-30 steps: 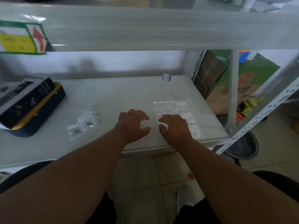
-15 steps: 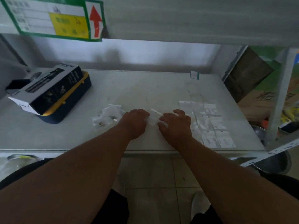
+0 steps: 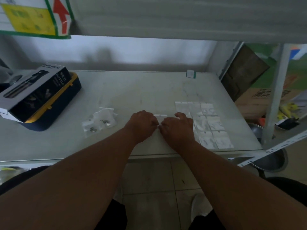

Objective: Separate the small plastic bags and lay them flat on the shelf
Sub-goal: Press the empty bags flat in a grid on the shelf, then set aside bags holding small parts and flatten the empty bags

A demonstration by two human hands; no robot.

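**Thin clear plastic, one bag between two hands**

Clear film, flimsy, catches light only at its top strip. Near the front lip of the shelf [image 3: 116, 90] both hands sit knuckle to knuckle over the board. Left hand [image 3: 142, 124] curled into a loose fist; right hand [image 3: 178, 128] curled too, index raised. A white strip of a small bag [image 3: 160, 115] shows above the gap between them, so each hand's grip appears closed on an end of that bag. The fingertips are hidden under the knuckles, so I cannot tell exactly where they pinch.

Judgement on the step: the bag looks to be pulled apart or straightened before laying down. Best done with light pinches at opposite edges, sliding rather than tugging, since film this thin will likely cling and crease.

Just right of the right hand lies the laid-out grid of flat bags [image 3: 205, 123], edges touching, its nearest row close to the front lip. Little room on that side; a careless wrist could likely scuff the grid or push a bag off the edge. The gap next to the grid's left column, beside the right hand, looks the natural spot.

Left of the left hand, apart from it, the unsorted pile of bags [image 3: 99, 121], some with small dark parts inside.

Farther left, a dark box [image 3: 35, 92] on a blue-and-yellow case [image 3: 73, 87]. The middle and back of the shelf are bare except for a small tag [image 3: 191, 74] by the back wall.
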